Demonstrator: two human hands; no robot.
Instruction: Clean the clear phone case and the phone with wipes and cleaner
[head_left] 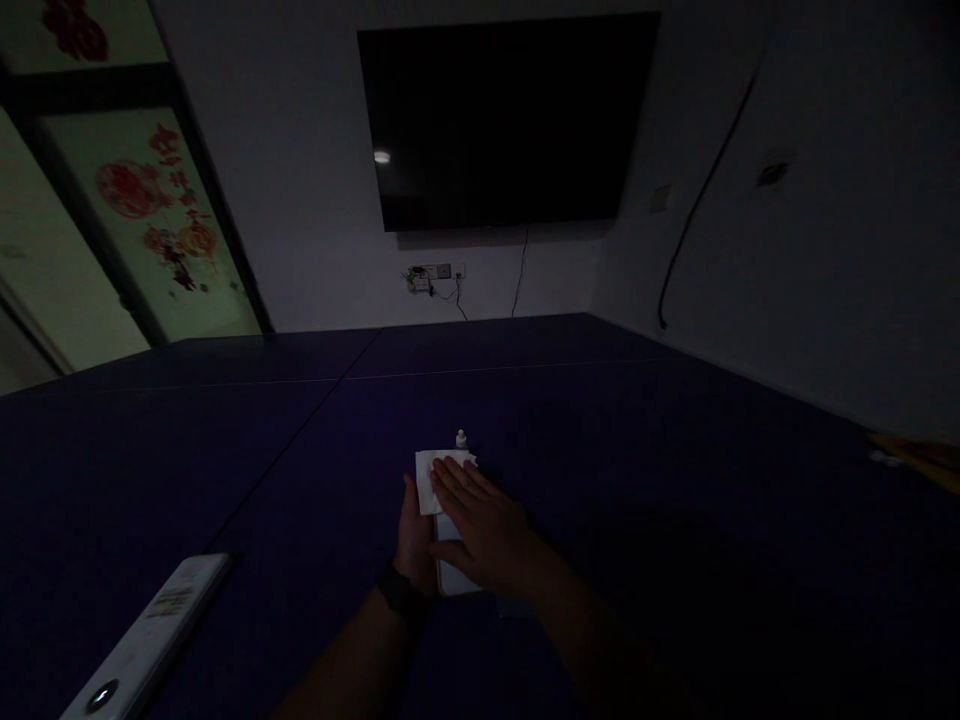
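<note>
My left hand point(414, 540), with a dark band on its wrist, is closed around the left edge of a pale, rounded-corner phone point(455, 578). A white tissue point(425, 490) lies over the phone's far end. Flat on that tissue, with fingers stretched out, rests my right hand point(484, 525); its thumb reaches across the phone's pale face. Just beyond the tissue stands a small bottle with a white cap point(461, 438), its lower part hidden. The dimness hides most of the left fingers beneath the phone.
A dark blue-purple tabletop point(300, 520) spreads all round, with a seam running across it. At the lower left lies a long white box-like thing point(154, 630). A yellow item point(919, 460) is at the right edge. A large screen point(510, 120) hangs on the far wall above sockets point(439, 272).
</note>
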